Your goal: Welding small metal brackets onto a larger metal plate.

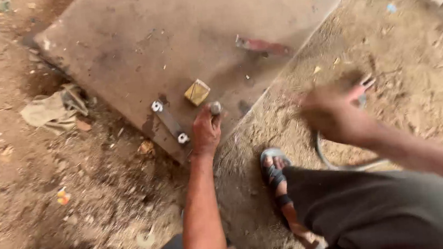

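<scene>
My left hand (pixel 206 131) is stretched down to the near edge of a flat concrete slab (pixel 179 25) and is closed around a small round grey metal piece (pixel 215 108). Just left of it lies a dark metal bar with a silver fitting at each end (pixel 169 122), and a small yellow box (pixel 197 92) sits behind it. My right hand (pixel 334 114) is blurred over the dirt ground, gripping a red-handled tool (pixel 361 89). A grey hose (pixel 344 164) curves under that hand.
A red flat metal piece (pixel 262 44) lies farther back on the slab. A crumpled cloth (pixel 52 111) is on the dirt to the left. My sandalled foot (pixel 276 176) and dark trouser leg (pixel 381 212) fill the lower right. Small litter dots the ground.
</scene>
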